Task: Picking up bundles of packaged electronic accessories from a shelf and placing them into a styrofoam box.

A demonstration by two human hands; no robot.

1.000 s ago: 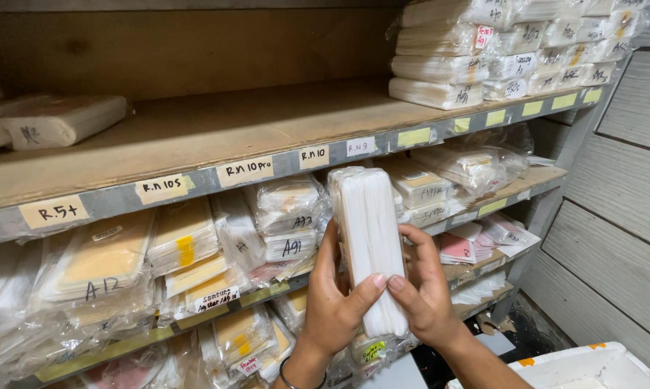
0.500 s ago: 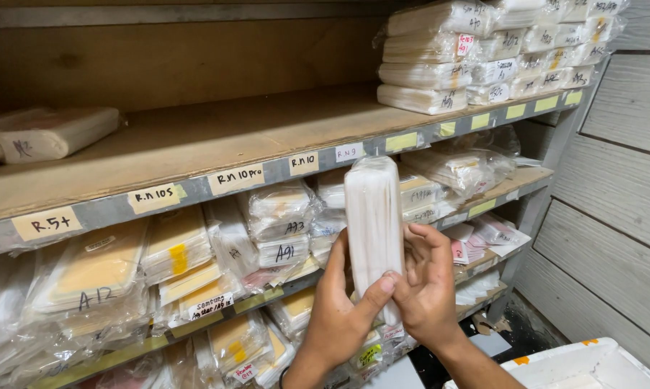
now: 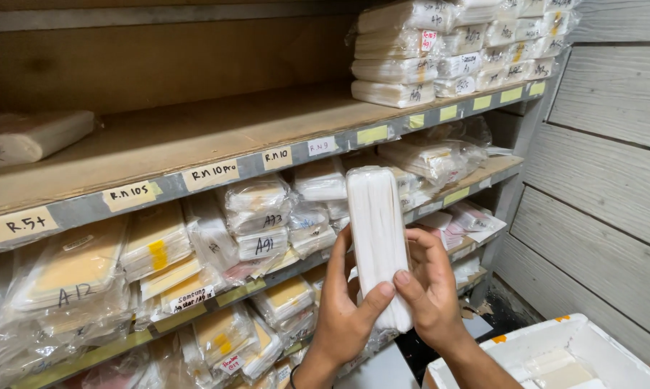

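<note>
We hold a tall white wrapped bundle (image 3: 377, 241) upright between both hands, in front of the shelving and level with its middle shelf. Our left hand (image 3: 344, 313) cups the lower left side, its thumb laid across the front near the bottom, so the bundle cannot slip down. Our right hand (image 3: 431, 292) closes around the lower right edge, fingers curled behind and the thumb pressing the front beside the left thumb. Gripping low leaves the upper half free, which seems to keep its front face open to view.

Behind the bundle, the middle shelf (image 3: 440, 200) carries clear-wrapped packets (image 3: 256, 220), some yellow-backed, leaning and stacked toward its front edge, apparently so the handwritten marks on them can be read from outside. The top shelf (image 3: 195, 140) is mostly bare wood in its centre; one wrapped white bundle (image 3: 29, 137) lies flat at its left end, and a neat pile of similar white bundles (image 3: 447, 43) sits at the right end, up against the grey plank wall (image 3: 606, 166). Paper labels (image 3: 209, 174) run along that shelf's front edge, seemingly one per slot. Lower shelves hold more wrapped packets, crowded and partly hidden. At the bottom right corner of the view stands an open white foam box (image 3: 591, 342) with a few pale flat pieces inside.
</note>
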